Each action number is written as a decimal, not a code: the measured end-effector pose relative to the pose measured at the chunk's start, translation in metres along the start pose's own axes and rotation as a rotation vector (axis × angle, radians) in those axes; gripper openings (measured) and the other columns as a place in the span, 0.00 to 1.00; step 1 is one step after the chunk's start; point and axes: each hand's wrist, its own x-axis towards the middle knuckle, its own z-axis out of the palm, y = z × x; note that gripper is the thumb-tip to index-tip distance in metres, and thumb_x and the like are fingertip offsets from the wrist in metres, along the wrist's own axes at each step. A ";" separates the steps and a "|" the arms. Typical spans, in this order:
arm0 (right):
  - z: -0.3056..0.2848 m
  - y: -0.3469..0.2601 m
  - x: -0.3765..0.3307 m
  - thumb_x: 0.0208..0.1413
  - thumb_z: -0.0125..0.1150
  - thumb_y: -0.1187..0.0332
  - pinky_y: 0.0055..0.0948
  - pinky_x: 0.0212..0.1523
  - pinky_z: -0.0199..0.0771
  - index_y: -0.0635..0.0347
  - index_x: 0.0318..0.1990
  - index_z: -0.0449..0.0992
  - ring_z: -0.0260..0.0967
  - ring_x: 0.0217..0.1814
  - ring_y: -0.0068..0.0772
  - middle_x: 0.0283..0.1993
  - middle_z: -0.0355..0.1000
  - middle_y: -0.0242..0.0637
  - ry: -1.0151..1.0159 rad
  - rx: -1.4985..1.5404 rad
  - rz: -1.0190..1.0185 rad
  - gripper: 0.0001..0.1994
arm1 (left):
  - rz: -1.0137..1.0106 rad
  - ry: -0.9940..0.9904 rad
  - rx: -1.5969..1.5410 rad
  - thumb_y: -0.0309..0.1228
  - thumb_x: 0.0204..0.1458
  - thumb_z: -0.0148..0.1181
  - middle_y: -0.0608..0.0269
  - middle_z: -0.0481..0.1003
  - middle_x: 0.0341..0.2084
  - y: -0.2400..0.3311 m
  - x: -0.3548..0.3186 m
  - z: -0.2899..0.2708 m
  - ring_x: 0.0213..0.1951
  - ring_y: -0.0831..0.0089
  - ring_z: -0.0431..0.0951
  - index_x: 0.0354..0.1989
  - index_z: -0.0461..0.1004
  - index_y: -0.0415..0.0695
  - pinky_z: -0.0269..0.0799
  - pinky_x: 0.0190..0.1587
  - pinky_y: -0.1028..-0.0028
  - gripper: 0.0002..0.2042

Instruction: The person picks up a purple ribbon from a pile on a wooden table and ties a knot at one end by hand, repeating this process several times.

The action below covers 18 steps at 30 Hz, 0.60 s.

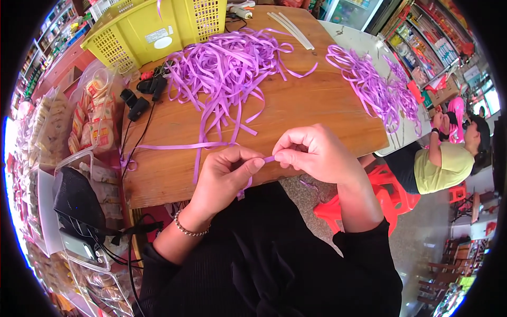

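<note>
A short stretch of purple ribbon point(269, 159) runs between my two hands over the table's near edge. My left hand point(227, 171), with a beaded bracelet at the wrist, pinches it between thumb and forefinger. Opposite, my right hand point(314, 154) pinches the other side with thumb and fingertips. Some ribbon hangs below my left hand, and another length lies flat on the wood behind it, reaching left. Farther back lies a big tangled heap of purple ribbons point(227, 66), several loose ends trailing toward me. Where the held ribbon's ends lie is partly hidden by my fingers.
A yellow plastic crate point(153, 37) stands behind the heap on the wooden table point(311, 108). White sticks point(290, 29) lie at the back. Black adapters with cables point(138, 103) and packaged food are at left. At right, a second ribbon pile point(369, 84), red stools point(388, 195) and a seated person point(446, 158).
</note>
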 end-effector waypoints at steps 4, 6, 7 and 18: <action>-0.010 0.016 0.003 0.56 0.59 0.73 0.18 0.28 0.66 0.66 0.35 0.77 0.66 0.27 0.14 0.27 0.73 0.27 0.093 -0.014 0.015 0.05 | 0.001 0.066 -0.019 0.27 0.56 0.59 0.73 0.72 0.22 0.001 0.002 -0.004 0.23 0.88 0.66 0.32 0.76 0.37 0.60 0.26 0.83 0.05; -0.010 0.018 0.003 0.54 0.61 0.74 0.19 0.28 0.67 0.66 0.35 0.77 0.67 0.27 0.16 0.26 0.73 0.29 0.340 -0.185 -0.064 0.04 | -0.023 0.104 -0.014 0.26 0.56 0.59 0.72 0.74 0.26 0.004 0.002 -0.006 0.29 0.86 0.68 0.32 0.76 0.37 0.63 0.33 0.82 0.05; -0.007 0.012 0.000 0.54 0.61 0.74 0.19 0.28 0.67 0.66 0.35 0.77 0.67 0.27 0.16 0.26 0.73 0.29 0.336 -0.182 -0.064 0.04 | -0.031 0.123 -0.001 0.26 0.56 0.59 0.72 0.74 0.27 0.006 0.002 -0.006 0.29 0.86 0.68 0.32 0.76 0.37 0.63 0.33 0.82 0.05; 0.035 0.002 -0.006 0.43 0.67 0.77 0.32 0.26 0.70 0.59 0.35 0.78 0.69 0.27 0.36 0.27 0.67 0.34 0.455 -0.769 -0.506 0.09 | -0.077 0.113 -0.071 0.27 0.57 0.57 0.76 0.69 0.20 0.015 0.003 0.006 0.19 0.91 0.59 0.32 0.76 0.38 0.51 0.20 0.85 0.05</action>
